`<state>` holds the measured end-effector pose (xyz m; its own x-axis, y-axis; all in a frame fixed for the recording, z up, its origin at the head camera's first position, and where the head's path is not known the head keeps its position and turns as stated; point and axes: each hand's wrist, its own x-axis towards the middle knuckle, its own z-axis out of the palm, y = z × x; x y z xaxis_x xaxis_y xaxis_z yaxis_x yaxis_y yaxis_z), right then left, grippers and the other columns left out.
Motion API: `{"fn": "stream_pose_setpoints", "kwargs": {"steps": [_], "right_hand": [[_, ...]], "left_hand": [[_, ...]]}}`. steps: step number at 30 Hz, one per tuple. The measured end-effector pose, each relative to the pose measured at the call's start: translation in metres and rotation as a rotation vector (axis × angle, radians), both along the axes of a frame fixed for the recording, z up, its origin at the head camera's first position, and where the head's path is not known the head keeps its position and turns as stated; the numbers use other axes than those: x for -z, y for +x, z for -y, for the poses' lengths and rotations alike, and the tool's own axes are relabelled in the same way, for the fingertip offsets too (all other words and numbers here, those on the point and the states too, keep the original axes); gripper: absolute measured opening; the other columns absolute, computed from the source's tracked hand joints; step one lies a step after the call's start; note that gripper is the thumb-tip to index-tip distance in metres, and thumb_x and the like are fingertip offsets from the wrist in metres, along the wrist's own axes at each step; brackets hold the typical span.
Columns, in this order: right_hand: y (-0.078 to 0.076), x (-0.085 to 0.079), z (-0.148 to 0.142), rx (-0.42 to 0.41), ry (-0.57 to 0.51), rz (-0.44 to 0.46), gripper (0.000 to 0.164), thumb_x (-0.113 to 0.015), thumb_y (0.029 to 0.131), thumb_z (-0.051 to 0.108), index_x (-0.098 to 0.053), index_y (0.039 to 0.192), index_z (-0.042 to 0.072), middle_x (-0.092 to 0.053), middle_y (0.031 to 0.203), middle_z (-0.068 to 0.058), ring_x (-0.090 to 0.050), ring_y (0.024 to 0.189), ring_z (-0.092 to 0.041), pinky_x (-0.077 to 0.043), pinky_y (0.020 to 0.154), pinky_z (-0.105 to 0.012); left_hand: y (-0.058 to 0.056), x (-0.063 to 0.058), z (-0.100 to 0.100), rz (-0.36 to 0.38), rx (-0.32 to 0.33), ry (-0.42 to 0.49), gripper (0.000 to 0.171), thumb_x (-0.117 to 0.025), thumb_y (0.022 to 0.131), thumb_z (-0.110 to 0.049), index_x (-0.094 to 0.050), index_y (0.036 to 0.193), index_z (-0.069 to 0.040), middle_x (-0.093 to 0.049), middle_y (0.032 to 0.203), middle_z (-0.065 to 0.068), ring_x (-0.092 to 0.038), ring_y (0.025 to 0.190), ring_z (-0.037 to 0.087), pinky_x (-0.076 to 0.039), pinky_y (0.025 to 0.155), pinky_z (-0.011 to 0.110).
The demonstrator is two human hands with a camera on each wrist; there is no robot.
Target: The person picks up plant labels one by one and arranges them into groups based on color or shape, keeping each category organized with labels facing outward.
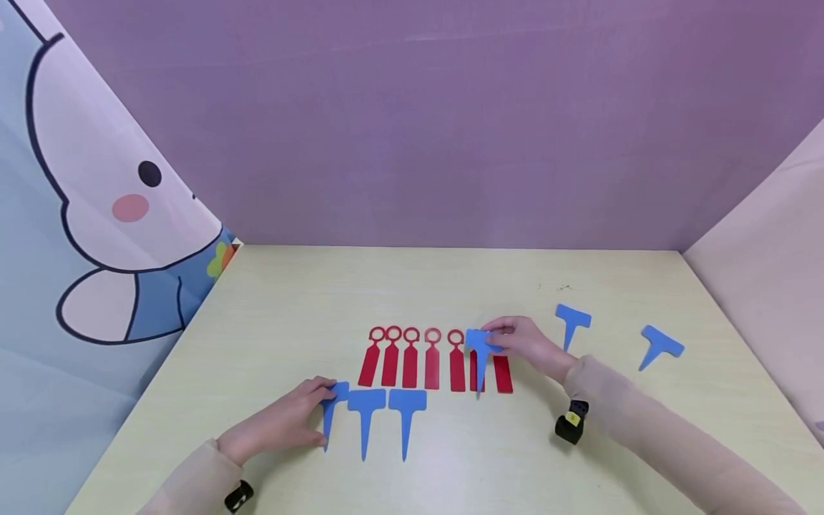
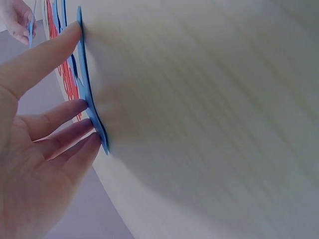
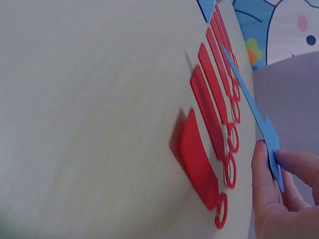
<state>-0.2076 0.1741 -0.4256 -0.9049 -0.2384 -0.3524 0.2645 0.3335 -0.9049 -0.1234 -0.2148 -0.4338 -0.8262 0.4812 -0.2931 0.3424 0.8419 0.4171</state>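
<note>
My right hand [image 1: 529, 346] pinches the head of a blue T-shaped plant label [image 1: 478, 342] between thumb and fingers. In the right wrist view that label [image 3: 259, 119] is raised off the table, its point away from the hand. In the head view it overlaps the right end of a row of red ring-topped tags [image 1: 410, 366]. My left hand [image 1: 290, 416] rests its fingertips on the leftmost blue plant label [image 1: 329, 408], which lies flat. In the left wrist view its thumb touches one end of the label [image 2: 85, 74], other fingertips the opposite end.
Two more blue labels, one in the middle [image 1: 367, 400] and one at the right [image 1: 407, 400], lie below the red row, points toward me. Two loose ones, a nearer label [image 1: 573, 317] and a farther label [image 1: 661, 343], lie right. A purple wall [image 1: 450, 143] borders the table's back.
</note>
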Motion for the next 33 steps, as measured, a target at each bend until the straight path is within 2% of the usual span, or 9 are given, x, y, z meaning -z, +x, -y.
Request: {"fn": "stream_pose_setpoints", "kwargs": {"steps": [5, 11, 18, 22, 26, 33], "right_hand": [[0.011, 0.000, 0.009, -0.031, 0.016, -0.009, 0.032, -0.061, 0.083, 0.008, -0.056, 0.112, -0.005, -0.057, 0.101, -0.015, -0.059, 0.083, -0.018, -0.051, 0.077, -0.035], [0.024, 0.000, 0.018, -0.079, 0.047, -0.028, 0.030, -0.062, 0.082, 0.009, -0.058, 0.110, -0.002, -0.053, 0.102, -0.013, -0.058, 0.081, -0.017, -0.052, 0.073, -0.033], [0.038, 0.000, 0.029, -0.135, 0.091, -0.080, 0.024, -0.063, 0.081, 0.009, -0.063, 0.105, 0.004, -0.055, 0.095, -0.008, -0.056, 0.074, -0.016, -0.052, 0.064, -0.031], [0.044, 0.001, 0.033, -0.182, 0.083, -0.101, 0.023, -0.061, 0.082, 0.008, -0.063, 0.104, 0.002, -0.058, 0.089, -0.007, -0.054, 0.069, -0.015, -0.051, 0.060, -0.030], [0.049, 0.005, 0.037, -0.188, 0.078, -0.102, 0.022, -0.062, 0.081, 0.008, -0.064, 0.102, 0.001, -0.061, 0.086, -0.005, -0.056, 0.071, -0.014, -0.052, 0.064, -0.028], [0.056, 0.009, 0.041, -0.189, 0.101, -0.115, 0.022, -0.065, 0.079, 0.009, -0.065, 0.099, 0.002, -0.064, 0.085, -0.004, -0.057, 0.071, -0.014, -0.051, 0.063, -0.027]], "left_hand": [[-0.001, 0.000, 0.000, 0.000, -0.013, -0.004, 0.065, -0.078, 0.065, -0.028, -0.051, 0.119, -0.001, -0.041, 0.129, 0.011, -0.040, 0.118, 0.028, -0.038, 0.094, 0.042], [-0.001, 0.000, 0.001, -0.006, 0.003, 0.011, 0.065, -0.078, 0.065, -0.028, -0.052, 0.118, 0.000, -0.042, 0.127, 0.011, -0.041, 0.117, 0.028, -0.039, 0.094, 0.042], [-0.001, -0.001, 0.001, -0.004, -0.001, 0.020, 0.065, -0.078, 0.065, -0.027, -0.051, 0.118, 0.000, -0.042, 0.127, 0.012, -0.041, 0.117, 0.028, -0.038, 0.094, 0.042], [-0.001, 0.000, 0.002, -0.002, -0.001, 0.025, 0.065, -0.078, 0.065, -0.027, -0.052, 0.118, 0.000, -0.042, 0.127, 0.012, -0.041, 0.116, 0.028, -0.038, 0.094, 0.042], [-0.001, 0.001, 0.002, -0.007, 0.004, 0.029, 0.064, -0.078, 0.066, -0.027, -0.052, 0.118, 0.000, -0.041, 0.127, 0.012, -0.041, 0.116, 0.028, -0.038, 0.094, 0.042], [-0.002, 0.002, 0.002, -0.001, 0.000, 0.026, 0.065, -0.078, 0.065, -0.027, -0.052, 0.117, 0.000, -0.042, 0.126, 0.012, -0.042, 0.116, 0.028, -0.039, 0.093, 0.043]]}}
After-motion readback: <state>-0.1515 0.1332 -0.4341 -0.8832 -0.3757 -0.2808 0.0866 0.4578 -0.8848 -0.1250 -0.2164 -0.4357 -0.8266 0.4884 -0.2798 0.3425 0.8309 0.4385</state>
